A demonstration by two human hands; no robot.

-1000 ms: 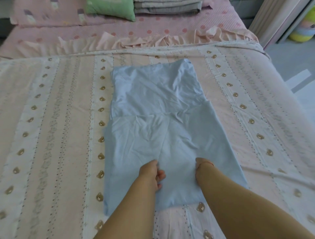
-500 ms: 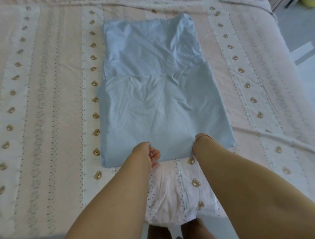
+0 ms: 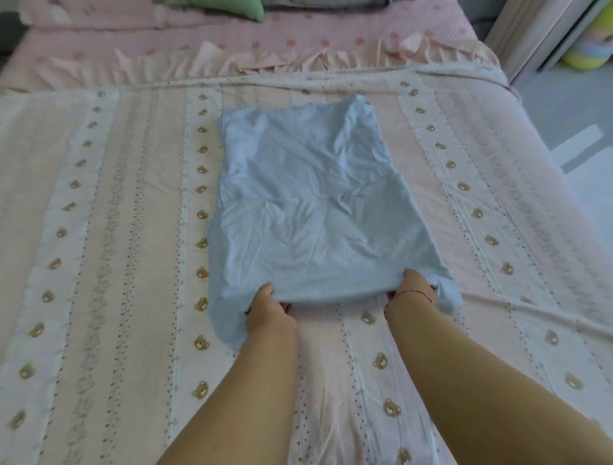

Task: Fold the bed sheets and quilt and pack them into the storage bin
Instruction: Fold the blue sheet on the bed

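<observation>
Since 0.5 s ago both hands have lifted the near hem, left hand (image 3: 268, 310) then right hand (image 3: 414, 285) each curled onto the soft, light blue sheet (image 3: 308, 205), which lies mid-bed and is best held at its corners.

The folded sheet (image 3: 311, 212) is laid flat on the bedspread (image 3: 109, 265), roughly mid-bed, long way running from the near edge toward the far edge. Its near edge is lifted a bit off the bedspread, gripped by the left hand (image 3: 268, 312) toward the near-left corner and the right hand (image 3: 414, 288) toward the near-right corner. Behind the sheet, past the bedspread's far edge, a ruffled cover (image 3: 265, 49) is spread. A cushion (image 3: 232, 8) is sat at the far edge, with a stack of folded linens (image 3: 325, 4) just to its right.
</observation>
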